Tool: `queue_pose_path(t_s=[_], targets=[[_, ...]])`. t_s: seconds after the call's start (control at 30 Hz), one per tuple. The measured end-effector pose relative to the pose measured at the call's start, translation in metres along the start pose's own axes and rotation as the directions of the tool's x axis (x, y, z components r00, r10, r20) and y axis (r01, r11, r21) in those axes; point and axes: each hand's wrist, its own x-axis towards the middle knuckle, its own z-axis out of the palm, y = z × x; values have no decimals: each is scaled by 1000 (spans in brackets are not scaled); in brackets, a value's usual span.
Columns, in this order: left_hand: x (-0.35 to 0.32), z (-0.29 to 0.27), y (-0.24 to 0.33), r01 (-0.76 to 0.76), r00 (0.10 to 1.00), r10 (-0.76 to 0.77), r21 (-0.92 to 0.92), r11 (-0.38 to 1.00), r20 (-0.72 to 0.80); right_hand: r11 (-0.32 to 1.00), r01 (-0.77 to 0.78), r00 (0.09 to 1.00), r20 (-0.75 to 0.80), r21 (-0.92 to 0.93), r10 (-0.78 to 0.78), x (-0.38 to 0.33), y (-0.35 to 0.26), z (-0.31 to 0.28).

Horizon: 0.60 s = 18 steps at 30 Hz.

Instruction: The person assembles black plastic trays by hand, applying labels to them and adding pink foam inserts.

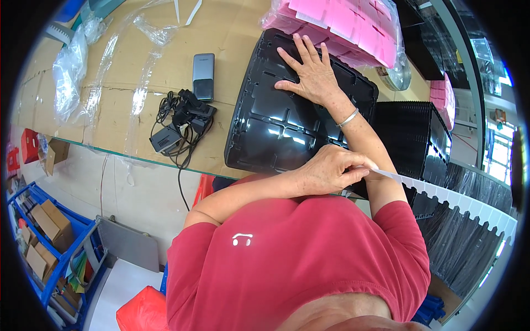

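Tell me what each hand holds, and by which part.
The left hand pinches the near end of a long white notched plastic strip. The right hand holds nothing, lying flat on the black moulded plastic tray.

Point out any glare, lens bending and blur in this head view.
Head view: white glare patches on the glossy black tray; fisheye bends the table edge and darkens the corners; the red shirt nearest the lens looks soft; right hand stays sharp.

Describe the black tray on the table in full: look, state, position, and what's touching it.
The black plastic tray is glossy, thin-walled and looks moulded, with raised ribs, cross-shaped slots and a notched rim. It lies flat on the cardboard-covered table, tilted diagonally in view. Its far corner meets the bagged pink inserts. The right hand presses flat on its upper part; the left hand, at its near edge, pinches a white notched strip.
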Motion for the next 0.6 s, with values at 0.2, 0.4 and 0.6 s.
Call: queue_pose_path(t_s=[0.2,0.4,0.6], targets=[[0,0,1,22,1000,-22,-23,999,15,992,122,993,8,-11,-122,3,0,-16],[-4,-2,2,-18,1000,18,13,1000,-24,844,354,934,-115,402,-337,-14,-27,-59],[1,0,1,-74,995,78,67,995,-55,545,-61,961,-98,836,258,-70,-19,-35]])
